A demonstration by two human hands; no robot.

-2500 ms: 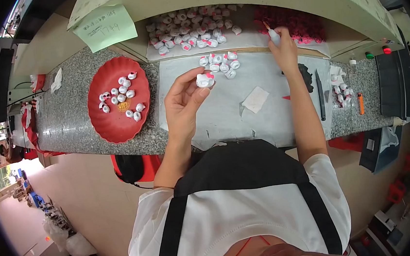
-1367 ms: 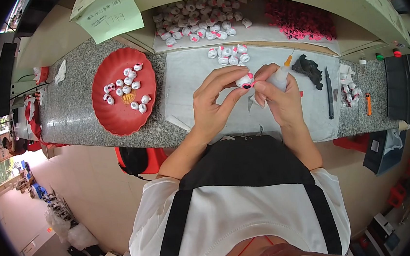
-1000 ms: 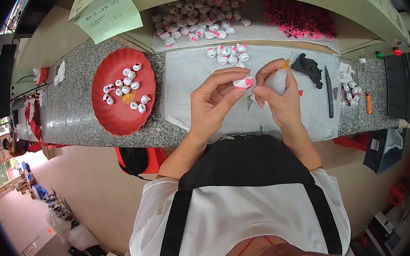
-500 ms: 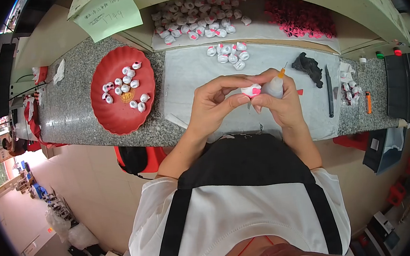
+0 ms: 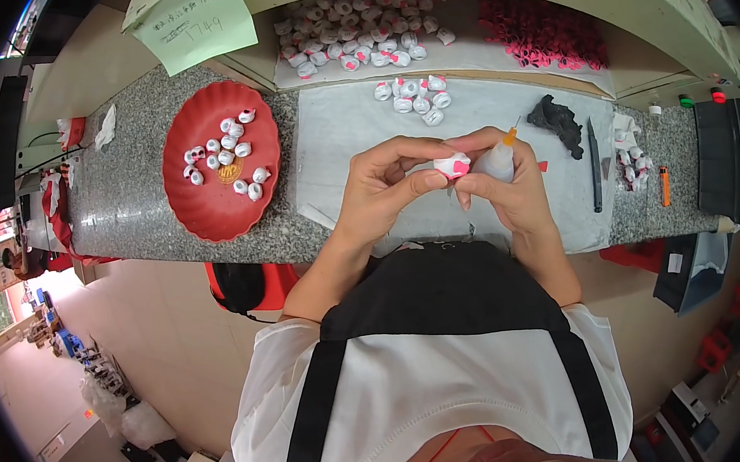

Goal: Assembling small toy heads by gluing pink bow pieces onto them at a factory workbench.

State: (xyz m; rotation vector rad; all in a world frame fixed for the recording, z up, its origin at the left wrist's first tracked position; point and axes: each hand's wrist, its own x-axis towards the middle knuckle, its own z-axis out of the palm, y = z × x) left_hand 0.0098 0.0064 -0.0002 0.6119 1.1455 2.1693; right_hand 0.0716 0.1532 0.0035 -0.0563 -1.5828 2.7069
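Observation:
A small white rounded piece with a pink patch [image 5: 452, 166] is between my two hands over the paper-covered worktop. My left hand [image 5: 383, 181] pinches it between thumb and fingertips from the left. In my right hand [image 5: 520, 187] is a translucent squeeze bottle with an orange needle tip [image 5: 497, 163], needle pointing up and away. That hand's thumb and fingertips also come up against the white piece. Beyond my hands, several similar white pieces [image 5: 411, 95] sit grouped on the white paper [image 5: 335, 128].
To the left lies a red scalloped tray [image 5: 210, 211] with several white pieces. The shelf ahead holds a heap of white pieces [image 5: 353, 34] and a pile of pink bits [image 5: 542, 31]. Rightward are a black crumpled lump [image 5: 557, 125], a slim black tool [image 5: 595, 167] and an orange stick-shaped item [image 5: 665, 186].
The white piece and both hands have shifted only very slightly. My grip on the piece and the bottle looks the same.

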